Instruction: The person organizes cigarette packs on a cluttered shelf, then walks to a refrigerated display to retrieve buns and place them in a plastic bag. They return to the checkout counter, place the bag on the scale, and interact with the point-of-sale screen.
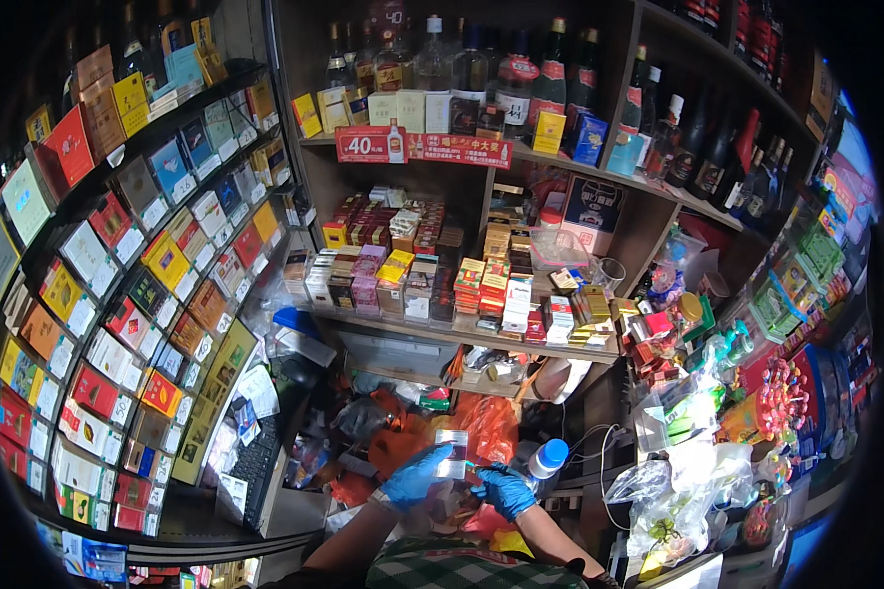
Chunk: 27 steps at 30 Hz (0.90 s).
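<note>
My left hand (416, 477), in a blue glove, holds a small clear flat box (451, 453) with a white part inside, its fingers at the box's left edge. What the box is cannot be told. My right hand (504, 492), also gloved in blue, is just right of the box with curled fingers around a thin, small item that is hard to make out. Beyond the right hand stands a white bottle with a blue cap (552, 453). Orange plastic bags (486, 421) lie behind the box.
Cigarette packs (368, 276) stand in rows on the shelf ahead, below liquor bottles (516, 92). A sloping rack of packs (110, 361) and a keyboard (249, 464) are at left. Clear plastic bags (678, 501), a lollipop display (773, 401) and a white cable (605, 471) are at right.
</note>
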Available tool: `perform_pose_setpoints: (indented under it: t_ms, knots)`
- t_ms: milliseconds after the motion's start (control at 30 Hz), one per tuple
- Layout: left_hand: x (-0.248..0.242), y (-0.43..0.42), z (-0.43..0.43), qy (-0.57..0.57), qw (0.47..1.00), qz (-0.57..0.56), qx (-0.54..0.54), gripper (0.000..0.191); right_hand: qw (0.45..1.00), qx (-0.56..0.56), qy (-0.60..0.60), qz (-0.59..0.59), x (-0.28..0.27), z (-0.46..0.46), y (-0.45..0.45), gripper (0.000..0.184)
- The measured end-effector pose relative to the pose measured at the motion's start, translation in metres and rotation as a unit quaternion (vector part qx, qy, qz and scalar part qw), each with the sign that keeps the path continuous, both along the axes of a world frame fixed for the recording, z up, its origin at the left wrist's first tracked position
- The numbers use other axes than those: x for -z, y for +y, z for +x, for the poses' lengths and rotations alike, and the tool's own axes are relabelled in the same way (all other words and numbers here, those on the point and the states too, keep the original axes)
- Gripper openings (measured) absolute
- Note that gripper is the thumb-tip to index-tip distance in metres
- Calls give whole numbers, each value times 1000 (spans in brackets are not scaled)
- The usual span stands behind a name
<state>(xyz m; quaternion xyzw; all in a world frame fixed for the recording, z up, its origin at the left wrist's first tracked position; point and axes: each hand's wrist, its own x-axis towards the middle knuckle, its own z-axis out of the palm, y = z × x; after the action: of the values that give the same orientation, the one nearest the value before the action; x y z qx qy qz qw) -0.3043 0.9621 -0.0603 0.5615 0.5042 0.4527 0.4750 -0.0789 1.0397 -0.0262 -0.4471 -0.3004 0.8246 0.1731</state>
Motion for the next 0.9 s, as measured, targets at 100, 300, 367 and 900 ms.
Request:
perform_pose_setpoints:
  t_ms: [100,300,367,900]
  knots:
    - [3,-2,0,70,997,29,-14,61,1000,15,17,-15,6,2,1,30]
    - [-22,-12,6,157,977,131,-60,61,993,83,73,-38,19,2,2,33]
    - [-26,-11,5,192,970,141,-40,59,988,91,115,-57,19,1,3,27]
    - [-30,-11,22,74,996,42,37,41,965,221,136,38,10,7,-6,19]
